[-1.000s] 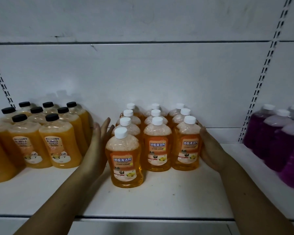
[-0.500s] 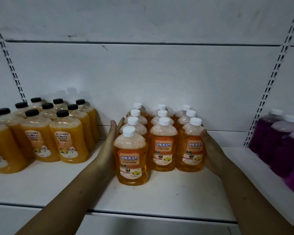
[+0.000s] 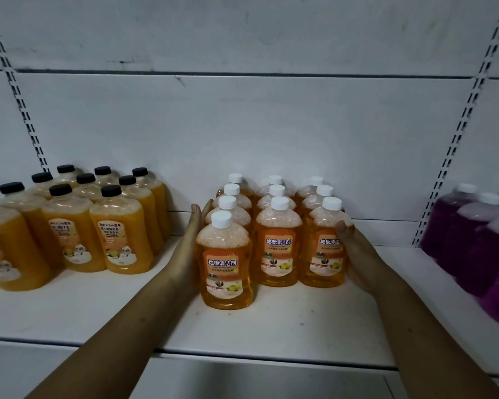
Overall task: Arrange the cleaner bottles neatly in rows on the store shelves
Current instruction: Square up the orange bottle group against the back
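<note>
While both forearms reach in over the front edge of the shelf (image 3: 271,326), the hands bracket a block of white-capped cleaner bottles (image 3: 277,249) from either side. Well out to the left of the left hand stands a group of black-capped bottles (image 3: 118,234) filled with cloudy orange liquid, foam at their shoulders, packed in rough rows that run back to the wall panel (image 3: 242,125).

The left hand (image 3: 189,249) is open and set on edge, its fingers straight and pointing towards the back, with the palm against the left side of the block's left column. That column has four bottles, and its front bottle (image 3: 224,263) stands nearer the shelf edge than the fronts of the other two columns, which have three bottles each. All hold clear orange liquid with pale foam under the caps, and their orange labels face forward.

The right hand (image 3: 355,254) is open too, its palm pressed to the right side of the right front bottle (image 3: 324,251) with the thumb lying up along its shoulder. Its fingers run back out of sight behind the bottle.

Well to the right of the right hand, blurred bottles of purple liquid (image 3: 478,240) stand in the next bay.
</note>
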